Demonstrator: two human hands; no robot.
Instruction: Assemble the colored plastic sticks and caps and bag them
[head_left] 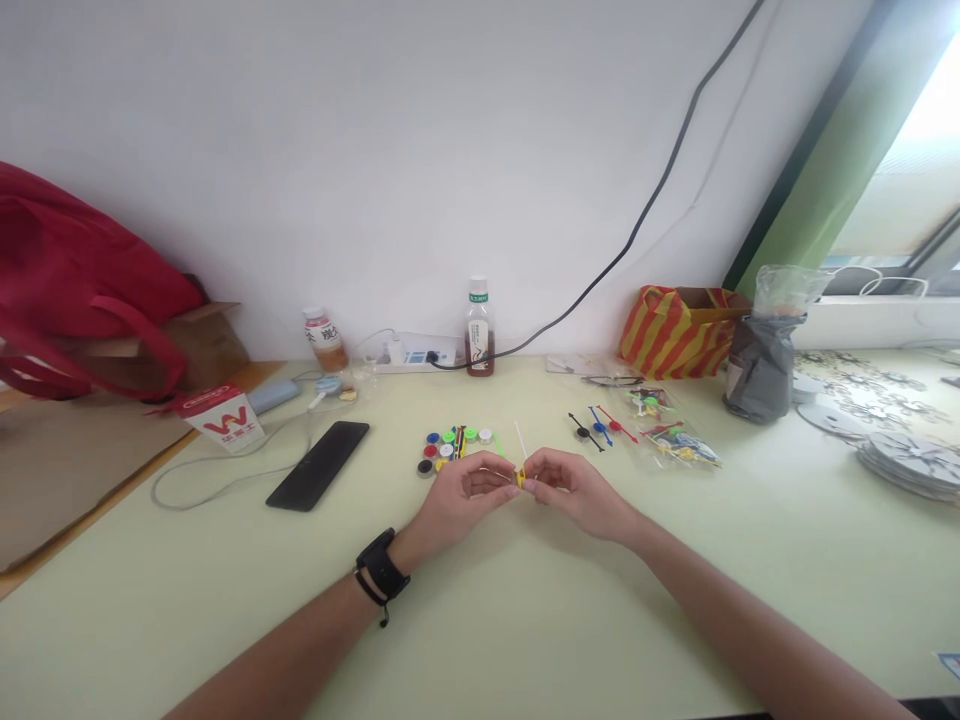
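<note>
A small yellow plastic piece [521,479] is pinched between the fingertips of both my hands, just above the table. My left hand [471,495] grips it from the left, thumb and forefinger closed. From the right, my right hand [576,490] closes on it the same way; the fingers partly cover its shape. Just beyond the fingers a white arrow [520,437] and a green arrow [499,445] show in part. Several coloured round discs [430,452] lie past my left hand. Right of them, black, blue and red arrow spinners [601,428] lie in a row.
Clear bags of coloured parts [679,440] lie at the right, near stacked grey discs [911,462]. A black phone [319,466] and a white-and-red box [223,420] are on the left. A bottle [480,330] stands by the wall behind a black cable [630,240].
</note>
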